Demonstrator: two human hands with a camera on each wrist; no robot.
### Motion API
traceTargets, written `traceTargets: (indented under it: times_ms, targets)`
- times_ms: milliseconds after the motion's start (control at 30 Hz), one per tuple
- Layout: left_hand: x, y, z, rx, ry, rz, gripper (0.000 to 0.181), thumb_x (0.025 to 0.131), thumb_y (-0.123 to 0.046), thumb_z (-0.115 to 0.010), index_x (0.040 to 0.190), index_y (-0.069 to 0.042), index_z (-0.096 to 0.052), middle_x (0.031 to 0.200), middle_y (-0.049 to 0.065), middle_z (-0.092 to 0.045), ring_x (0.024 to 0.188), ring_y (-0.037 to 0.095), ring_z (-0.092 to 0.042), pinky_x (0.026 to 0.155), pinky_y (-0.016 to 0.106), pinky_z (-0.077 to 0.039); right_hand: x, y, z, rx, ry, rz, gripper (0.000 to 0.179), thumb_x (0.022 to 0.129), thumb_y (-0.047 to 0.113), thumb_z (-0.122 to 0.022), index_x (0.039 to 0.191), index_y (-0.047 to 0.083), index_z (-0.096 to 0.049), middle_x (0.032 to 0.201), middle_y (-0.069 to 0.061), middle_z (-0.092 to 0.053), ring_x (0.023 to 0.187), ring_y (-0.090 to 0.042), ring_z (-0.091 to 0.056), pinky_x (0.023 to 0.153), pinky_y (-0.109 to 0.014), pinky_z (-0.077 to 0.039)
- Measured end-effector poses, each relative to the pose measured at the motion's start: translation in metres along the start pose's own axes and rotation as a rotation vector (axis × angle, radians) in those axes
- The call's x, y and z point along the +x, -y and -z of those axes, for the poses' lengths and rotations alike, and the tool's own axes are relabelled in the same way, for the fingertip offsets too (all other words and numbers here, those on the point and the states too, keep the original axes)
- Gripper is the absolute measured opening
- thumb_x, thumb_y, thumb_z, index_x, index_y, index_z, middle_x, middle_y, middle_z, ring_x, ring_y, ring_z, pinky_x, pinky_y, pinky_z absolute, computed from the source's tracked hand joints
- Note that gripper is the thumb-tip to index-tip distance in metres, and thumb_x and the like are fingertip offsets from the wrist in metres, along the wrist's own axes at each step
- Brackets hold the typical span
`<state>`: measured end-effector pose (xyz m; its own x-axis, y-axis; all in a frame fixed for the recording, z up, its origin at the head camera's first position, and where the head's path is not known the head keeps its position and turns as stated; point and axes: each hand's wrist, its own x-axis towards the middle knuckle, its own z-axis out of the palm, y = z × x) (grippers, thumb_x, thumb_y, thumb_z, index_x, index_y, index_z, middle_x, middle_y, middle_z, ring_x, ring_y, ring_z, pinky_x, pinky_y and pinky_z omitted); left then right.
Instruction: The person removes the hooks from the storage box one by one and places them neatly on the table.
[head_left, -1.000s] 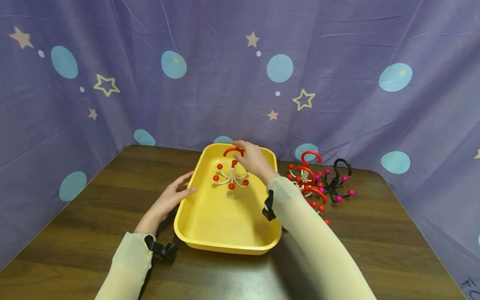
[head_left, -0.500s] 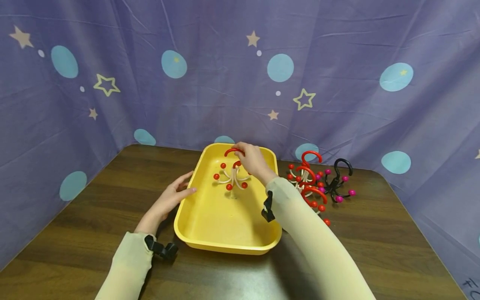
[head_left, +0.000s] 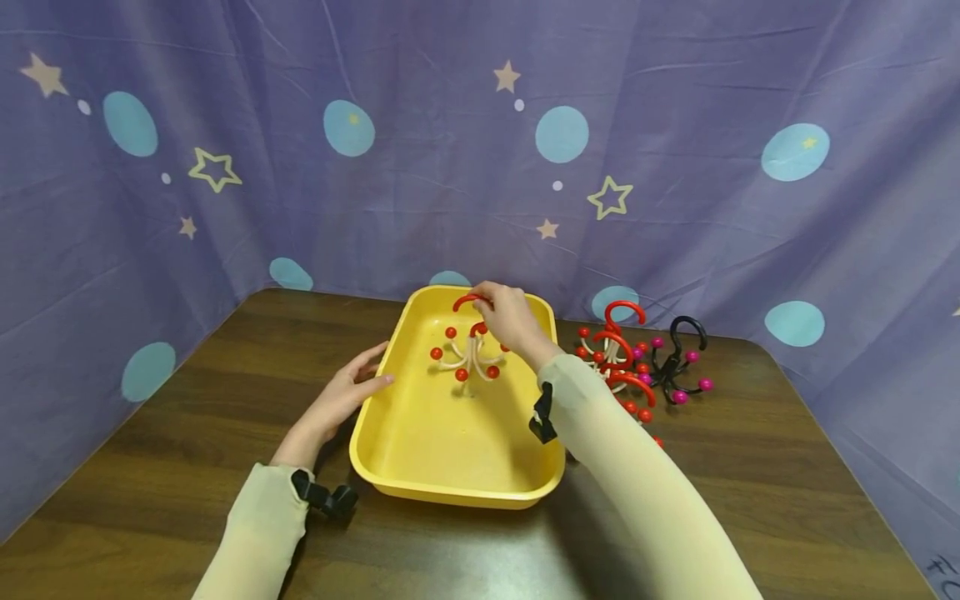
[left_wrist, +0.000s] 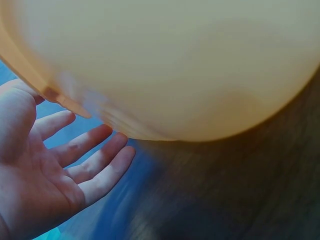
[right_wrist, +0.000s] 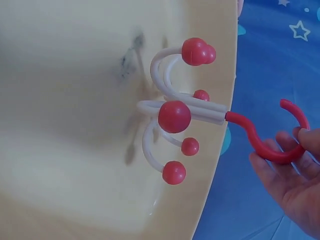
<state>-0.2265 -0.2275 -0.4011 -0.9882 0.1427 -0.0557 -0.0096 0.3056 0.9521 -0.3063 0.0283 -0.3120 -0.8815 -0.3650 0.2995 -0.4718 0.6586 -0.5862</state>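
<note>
My right hand [head_left: 510, 318] pinches the red hook of a white multi-arm hanger [head_left: 471, 357] above the far half of the yellow tub [head_left: 450, 450]. Red balls tip the hanger's curved arms; in the right wrist view, thumb and fingers close on the bend of its hook [right_wrist: 275, 154]. Whether the balls touch the tub floor, I cannot tell. My left hand [head_left: 341, 400] is at the tub's left side, thumb over the rim and fingers along the outer wall. Its fingers look loosely extended in the left wrist view, by the tub wall [left_wrist: 200, 90].
Right of the tub stand several red-hooked white hangers [head_left: 615, 342], crowded together, some partly behind my right sleeve. A black hanger with magenta balls [head_left: 667, 371] stands against them. The wooden table [head_left: 787, 500] meets a purple star-print curtain [head_left: 450, 167] at the back.
The hanger in my right hand has turned about its stem and shifted slightly right. The left hand and the tub stay about where they were.
</note>
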Motion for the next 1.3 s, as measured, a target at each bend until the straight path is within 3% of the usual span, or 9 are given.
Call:
traceTargets:
  times_ms: [233,500,767,1067,1300]
  targets:
    - [0.001,0.000,-0.001,0.013,-0.001,-0.003,0.067,0.088,-0.033,-0.058,0.145,-0.022,-0.024,0.136,0.020,-0.040,0.113,0.033,-0.049,0.086,0.039,-0.047,-0.003,0.006,0.009,0.006,-0.016,0.019,0.021,0.094,0.015,-0.050,0.108,0.010,-0.064,0.098,-0.008,-0.066,0.065,-0.014,-0.055,0.061,-0.025,-0.046]
    - [0.002,0.001,-0.001,0.012,0.003,-0.002,0.067,0.088,-0.034,-0.058,0.145,-0.023,-0.024,0.137,0.020,-0.039,0.115,0.033,-0.047,0.087,0.040,-0.047,-0.009,0.012,0.025,-0.021,-0.020,0.024,0.020,0.093,0.016,-0.051,0.108,0.012,-0.064,0.096,-0.006,-0.066,0.064,-0.015,-0.054,0.057,-0.025,-0.043]
    - [0.001,-0.001,-0.001,0.017,0.004,-0.008,0.068,0.088,-0.036,-0.059,0.145,-0.022,-0.024,0.136,0.019,-0.040,0.115,0.033,-0.047,0.088,0.040,-0.046,-0.017,0.017,0.048,0.014,-0.045,0.034,0.020,0.094,0.016,-0.050,0.107,0.011,-0.064,0.095,-0.006,-0.067,0.083,-0.018,-0.064,0.065,-0.027,-0.050]
    - [0.002,0.001,-0.001,0.018,0.005,-0.015,0.068,0.088,-0.036,-0.059,0.145,-0.022,-0.025,0.136,0.020,-0.040,0.114,0.033,-0.048,0.087,0.040,-0.047,-0.028,0.017,0.070,-0.031,-0.086,0.065,0.021,0.093,0.018,-0.052,0.110,0.011,-0.063,0.094,-0.007,-0.068,0.081,-0.018,-0.063,0.060,-0.026,-0.047]
    - [0.003,0.003,0.000,0.017,0.009,-0.017,0.068,0.088,-0.036,-0.059,0.145,-0.022,-0.024,0.136,0.020,-0.040,0.114,0.033,-0.048,0.087,0.039,-0.047,-0.040,0.015,0.090,-0.054,-0.121,0.076,0.021,0.092,0.022,-0.054,0.109,0.015,-0.064,0.092,-0.004,-0.067,0.063,-0.017,-0.056,0.055,-0.028,-0.043]
